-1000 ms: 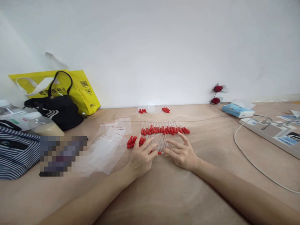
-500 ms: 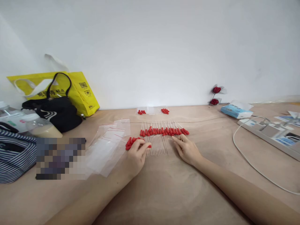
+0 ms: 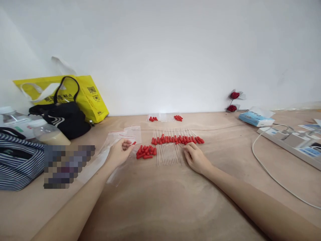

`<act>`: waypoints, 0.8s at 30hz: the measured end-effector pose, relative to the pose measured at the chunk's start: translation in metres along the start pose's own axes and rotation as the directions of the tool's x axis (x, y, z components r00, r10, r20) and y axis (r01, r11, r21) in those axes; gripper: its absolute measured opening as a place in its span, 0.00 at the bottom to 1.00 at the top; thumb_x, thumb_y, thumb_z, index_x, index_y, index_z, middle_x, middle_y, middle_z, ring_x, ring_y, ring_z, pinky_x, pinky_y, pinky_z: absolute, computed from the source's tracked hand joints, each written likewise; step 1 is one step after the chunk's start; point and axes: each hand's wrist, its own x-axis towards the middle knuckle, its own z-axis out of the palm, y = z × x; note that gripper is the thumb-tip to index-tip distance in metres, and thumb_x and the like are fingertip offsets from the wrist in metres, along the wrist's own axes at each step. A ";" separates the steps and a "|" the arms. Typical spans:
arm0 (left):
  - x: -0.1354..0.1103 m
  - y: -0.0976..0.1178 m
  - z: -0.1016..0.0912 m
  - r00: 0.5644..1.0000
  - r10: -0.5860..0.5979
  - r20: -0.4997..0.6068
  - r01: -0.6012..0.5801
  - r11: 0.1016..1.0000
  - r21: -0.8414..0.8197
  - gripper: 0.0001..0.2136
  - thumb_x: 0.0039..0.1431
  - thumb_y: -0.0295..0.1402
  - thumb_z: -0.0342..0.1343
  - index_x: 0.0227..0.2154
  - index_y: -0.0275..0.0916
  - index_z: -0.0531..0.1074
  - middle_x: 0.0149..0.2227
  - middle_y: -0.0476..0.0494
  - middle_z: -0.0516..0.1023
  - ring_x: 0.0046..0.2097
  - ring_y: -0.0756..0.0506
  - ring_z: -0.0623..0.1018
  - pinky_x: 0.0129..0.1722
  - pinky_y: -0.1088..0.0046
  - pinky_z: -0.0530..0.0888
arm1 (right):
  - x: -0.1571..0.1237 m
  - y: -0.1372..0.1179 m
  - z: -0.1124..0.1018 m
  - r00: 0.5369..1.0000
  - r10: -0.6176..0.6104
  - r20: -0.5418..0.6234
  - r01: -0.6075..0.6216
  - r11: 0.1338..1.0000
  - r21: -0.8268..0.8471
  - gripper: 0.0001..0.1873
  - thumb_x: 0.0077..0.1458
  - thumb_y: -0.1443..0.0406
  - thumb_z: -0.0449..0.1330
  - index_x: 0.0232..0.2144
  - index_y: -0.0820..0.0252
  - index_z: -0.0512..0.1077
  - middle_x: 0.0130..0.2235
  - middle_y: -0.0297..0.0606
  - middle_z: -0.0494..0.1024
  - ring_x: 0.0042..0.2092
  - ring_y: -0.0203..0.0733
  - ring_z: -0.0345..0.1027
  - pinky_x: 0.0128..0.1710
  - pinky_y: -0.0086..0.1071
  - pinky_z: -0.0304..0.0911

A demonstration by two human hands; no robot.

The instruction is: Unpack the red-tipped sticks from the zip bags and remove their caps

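My left hand (image 3: 119, 153) is over the plastic bags, its thumb and fingers pinching a small red rubber bulb (image 3: 133, 143). To its right lies a loose pile of red bulbs (image 3: 146, 152). Thin clear glass tubes (image 3: 169, 155) are laid side by side in the middle of the table. Behind them runs a row of droppers (image 3: 177, 139), red bulbs toward me and glass stems pointing away. My right hand (image 3: 197, 158) rests at the right end of the tubes, fingers closed around what looks like one thin glass tube; its fingertips are partly hidden.
Clear zip bags (image 3: 100, 167) lie under and beside my left arm. Against the wall is another bag (image 3: 165, 117) with red bulbs. Left stand a yellow bag (image 3: 92, 103), a black bag (image 3: 72, 120) and a bottle (image 3: 54, 134). Right are tissues (image 3: 255, 117) and a power strip (image 3: 288, 144).
My left hand has moved left, away from the bulb pile, with a red bulb in its fingers. My right hand has stayed by the tubes. The view has shifted slightly.
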 end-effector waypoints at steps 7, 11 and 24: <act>-0.005 0.004 0.003 0.976 -0.079 0.204 0.059 0.993 0.103 0.16 0.44 0.47 0.48 0.25 0.38 0.68 0.26 0.46 0.75 0.30 0.45 0.74 0.30 0.72 0.69 | 0.001 -0.003 -0.001 0.997 -0.078 -0.009 0.078 0.997 -0.005 0.09 0.54 0.71 0.48 0.34 0.61 0.68 0.34 0.41 0.68 0.35 0.39 0.66 0.36 0.33 0.66; -0.002 -0.003 0.001 0.971 -0.108 0.213 0.093 0.992 0.082 0.13 0.47 0.43 0.46 0.28 0.38 0.67 0.25 0.46 0.75 0.28 0.46 0.75 0.29 0.72 0.69 | 0.000 -0.003 -0.002 0.994 -0.105 0.003 0.105 0.994 0.032 0.11 0.55 0.71 0.47 0.37 0.62 0.67 0.37 0.42 0.69 0.39 0.39 0.67 0.40 0.34 0.66; 0.027 0.068 0.036 0.964 0.126 0.236 -0.205 0.914 0.350 0.10 0.47 0.40 0.50 0.24 0.40 0.72 0.31 0.46 0.77 0.36 0.44 0.73 0.35 0.71 0.66 | -0.003 -0.005 -0.013 0.990 -0.127 -0.065 0.133 0.988 0.085 0.11 0.55 0.71 0.47 0.39 0.61 0.66 0.38 0.44 0.67 0.43 0.40 0.65 0.42 0.36 0.66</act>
